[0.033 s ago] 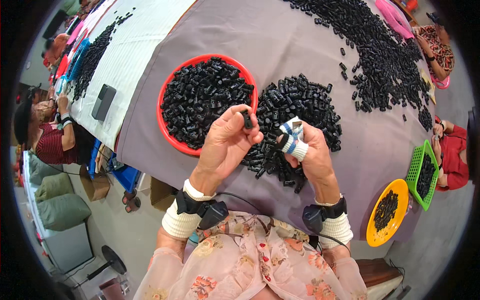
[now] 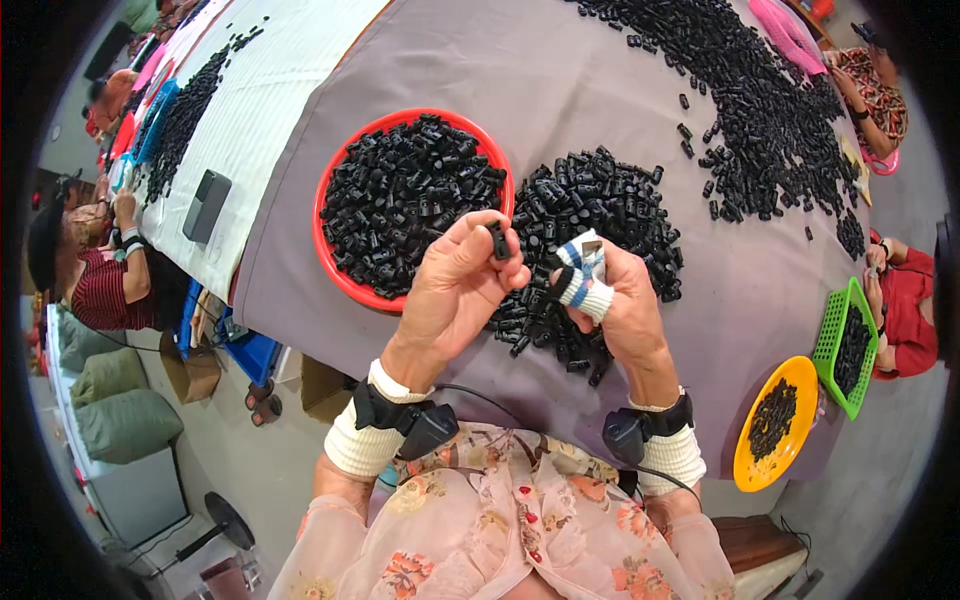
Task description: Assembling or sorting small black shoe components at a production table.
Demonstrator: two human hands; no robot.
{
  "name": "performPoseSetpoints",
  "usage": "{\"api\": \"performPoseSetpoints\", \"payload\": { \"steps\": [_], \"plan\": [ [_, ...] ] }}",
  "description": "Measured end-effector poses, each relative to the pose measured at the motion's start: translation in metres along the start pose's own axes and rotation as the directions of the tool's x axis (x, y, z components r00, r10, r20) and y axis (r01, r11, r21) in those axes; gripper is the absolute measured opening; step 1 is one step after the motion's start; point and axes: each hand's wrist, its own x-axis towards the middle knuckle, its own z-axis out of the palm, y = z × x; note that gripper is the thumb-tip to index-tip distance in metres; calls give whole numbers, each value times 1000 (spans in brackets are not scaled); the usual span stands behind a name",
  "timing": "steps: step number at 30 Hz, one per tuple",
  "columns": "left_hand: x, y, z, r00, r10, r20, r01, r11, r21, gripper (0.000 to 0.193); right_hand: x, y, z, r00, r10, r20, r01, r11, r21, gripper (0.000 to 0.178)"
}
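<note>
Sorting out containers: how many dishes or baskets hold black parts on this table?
3: red dish by the left hand, yellow dish and green basket at the right edge. Others may be hidden.

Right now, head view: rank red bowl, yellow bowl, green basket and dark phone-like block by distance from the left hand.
From the left hand:
1. Red bowl, just above-left, beside the fingers.
2. Dark phone-like block, farther left on the striped cloth.
3. Yellow bowl, lower right at the table edge.
4. Green basket, just beyond it, farthest right.
</note>
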Motion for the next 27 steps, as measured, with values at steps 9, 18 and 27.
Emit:
{"api": "performPoseSetpoints", "payload": {
  "steps": [9,18,27],
  "plan": [
    [5,-14,12,999,-28,-17,28,999,37,22,0,-9,-2,999,-37,16,39,986,-160,20],
    [3,-14,14,997,-37,-62,43,994,97,24,1,-8,-2,999,-44,29,50,963,-266,23],
    [1,48,-21,882,401,-249,-191,786,587,10,-2,2,-37,993,-24,-113,-1,977,-215,14]
  ]
}}
